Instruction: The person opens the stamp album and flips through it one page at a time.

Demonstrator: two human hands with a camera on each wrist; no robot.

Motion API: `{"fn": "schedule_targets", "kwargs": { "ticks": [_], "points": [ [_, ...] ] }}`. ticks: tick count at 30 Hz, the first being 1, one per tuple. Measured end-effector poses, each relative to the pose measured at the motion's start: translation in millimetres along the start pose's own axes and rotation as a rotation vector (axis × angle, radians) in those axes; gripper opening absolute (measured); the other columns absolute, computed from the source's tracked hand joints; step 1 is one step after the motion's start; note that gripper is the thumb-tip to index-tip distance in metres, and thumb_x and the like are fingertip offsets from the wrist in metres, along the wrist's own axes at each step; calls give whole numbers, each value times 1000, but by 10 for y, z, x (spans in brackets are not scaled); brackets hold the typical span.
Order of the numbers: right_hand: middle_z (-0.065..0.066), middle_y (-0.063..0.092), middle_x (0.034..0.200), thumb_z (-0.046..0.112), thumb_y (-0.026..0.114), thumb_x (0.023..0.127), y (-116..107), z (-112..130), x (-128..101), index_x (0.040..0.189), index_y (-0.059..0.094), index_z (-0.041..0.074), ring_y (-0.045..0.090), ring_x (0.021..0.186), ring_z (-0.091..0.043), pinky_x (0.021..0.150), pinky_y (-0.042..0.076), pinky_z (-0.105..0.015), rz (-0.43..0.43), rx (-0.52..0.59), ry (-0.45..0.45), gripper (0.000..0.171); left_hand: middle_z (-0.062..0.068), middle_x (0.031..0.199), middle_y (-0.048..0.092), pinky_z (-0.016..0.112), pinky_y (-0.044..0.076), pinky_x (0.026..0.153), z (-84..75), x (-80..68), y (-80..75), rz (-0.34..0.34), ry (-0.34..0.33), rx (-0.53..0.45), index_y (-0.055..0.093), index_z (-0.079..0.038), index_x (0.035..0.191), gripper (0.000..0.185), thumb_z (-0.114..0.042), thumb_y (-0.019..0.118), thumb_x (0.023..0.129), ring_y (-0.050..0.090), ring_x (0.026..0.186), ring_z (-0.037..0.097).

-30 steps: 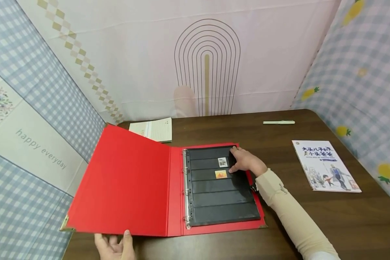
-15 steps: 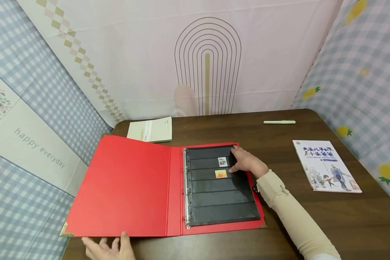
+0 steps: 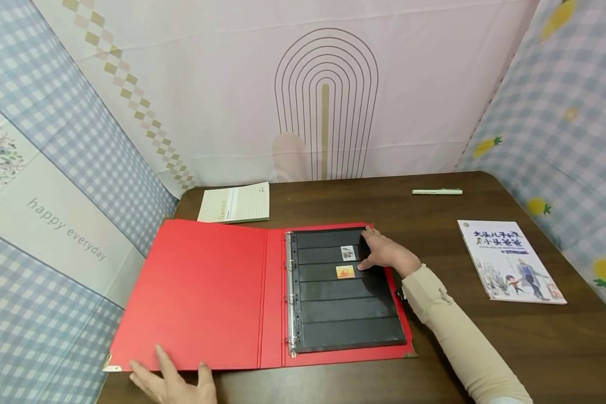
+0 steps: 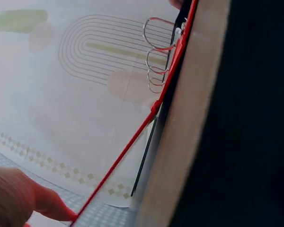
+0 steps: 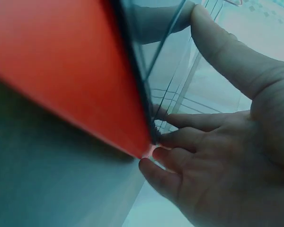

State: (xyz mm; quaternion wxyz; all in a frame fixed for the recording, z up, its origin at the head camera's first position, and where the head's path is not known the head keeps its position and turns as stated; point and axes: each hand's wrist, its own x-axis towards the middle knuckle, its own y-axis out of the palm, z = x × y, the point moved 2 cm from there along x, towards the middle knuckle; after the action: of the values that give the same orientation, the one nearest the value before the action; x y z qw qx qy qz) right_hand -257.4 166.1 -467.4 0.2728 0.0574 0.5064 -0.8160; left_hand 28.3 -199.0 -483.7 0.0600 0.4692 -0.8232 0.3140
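Note:
A red ring binder [image 3: 197,292] lies spread on the table, its left cover flat or nearly so. Black stock pages [image 3: 350,308] sit on its metal rings [image 3: 290,297]. Two stamps show in the top page's strips: a grey-and-white stamp [image 3: 348,253] and an orange-yellow stamp [image 3: 345,272]. My left hand [image 3: 174,381] rests with spread fingers on the front edge of the left cover. My right hand [image 3: 388,253] touches the pages' upper right; its thumb lies on the top page beside the orange-yellow stamp. In the right wrist view its fingertips [image 5: 173,139] meet the pages' edge.
A cream notepad [image 3: 234,203] lies behind the left cover. At the back right is a pale green pen [image 3: 436,192]. A picture-covered book [image 3: 512,261] lies on the right side of the brown table [image 3: 333,199]. Patterned cloths [image 3: 222,112] hang around the table.
The left cover has come down from a raised tilt to the table. My left hand has gone from gripping its edge to lying spread on it. The right hand stays put.

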Motion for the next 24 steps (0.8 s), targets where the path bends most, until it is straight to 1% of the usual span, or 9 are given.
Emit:
{"fn": "schedule_targets", "kwargs": {
  "ticks": [2, 4, 7, 9, 11, 14, 18, 21, 24],
  "points": [
    [-31, 5, 164, 21, 82, 87, -1, -12, -3, 155, 20, -12, 8, 150, -47, 118, 18, -58, 3, 21, -3, 98, 30, 164, 1, 73, -7, 110, -4, 23, 12, 80, -16, 30, 36, 8, 151, 85, 5, 65, 72, -9, 149, 51],
    [-30, 4, 164, 22, 81, 88, -5, -17, -9, 156, 19, -11, 6, 151, -46, 119, 16, -58, 6, 34, -6, 98, 28, 165, -7, 77, -15, 104, -16, 40, 13, 171, -42, 90, 32, 6, 154, 86, 5, 64, 74, -16, 148, 49],
    [-31, 5, 164, 23, 80, 89, -6, -22, -14, 156, 18, -11, 5, 151, -46, 119, 15, -58, 10, 28, -12, 98, 26, 165, -14, 80, -17, 100, -30, 71, 23, 281, -26, 188, 29, 6, 154, 86, 5, 61, 75, -22, 146, 50],
    [-31, 6, 164, 23, 80, 90, -5, -24, -23, 156, 18, -11, 5, 151, -45, 119, 15, -57, 12, 18, -13, 98, 27, 165, -12, 81, -15, 99, -34, 94, 37, 336, 10, 235, 32, 7, 152, 83, 6, 60, 74, -20, 146, 51],
    [-32, 7, 163, 24, 79, 90, -7, -21, -41, 156, 18, -11, 6, 151, -45, 119, 16, -57, 12, 11, -17, 97, 29, 164, -8, 82, -15, 99, -41, 121, 60, 390, 47, 259, 36, 8, 150, 80, 8, 58, 72, -18, 147, 52],
    [-32, 9, 163, 23, 77, 92, -5, -3, -78, 156, 18, -12, 8, 151, -46, 119, 16, -56, 11, -2, -33, 94, 31, 164, -4, 81, -16, 99, -50, 151, 101, 489, 93, 255, 39, 10, 147, 77, 14, 57, 72, -13, 147, 52],
    [-33, 13, 162, 21, 76, 93, 7, 17, -120, 154, 19, -14, 10, 150, -47, 119, 17, -56, -1, -14, -56, 91, 32, 163, -1, 79, -16, 101, -63, 174, 168, 641, 117, 192, 38, 12, 147, 78, 20, 56, 72, -8, 148, 51],
    [-34, 16, 161, 21, 77, 92, 22, 23, -133, 154, 21, -14, 14, 149, -48, 118, 20, -56, -30, -20, -66, 90, 32, 163, -2, 78, -16, 102, -82, 184, 213, 745, 95, 149, 36, 13, 148, 77, 20, 54, 73, -6, 149, 50],
    [-34, 23, 158, 21, 79, 90, 36, 43, -137, 152, 25, -15, 21, 147, -48, 117, 25, -56, -80, -43, -76, 90, 30, 163, -1, 77, -15, 104, -97, 194, 240, 804, 77, 131, 36, 13, 149, 75, 15, 56, 77, -4, 149, 49]
  ]
}}
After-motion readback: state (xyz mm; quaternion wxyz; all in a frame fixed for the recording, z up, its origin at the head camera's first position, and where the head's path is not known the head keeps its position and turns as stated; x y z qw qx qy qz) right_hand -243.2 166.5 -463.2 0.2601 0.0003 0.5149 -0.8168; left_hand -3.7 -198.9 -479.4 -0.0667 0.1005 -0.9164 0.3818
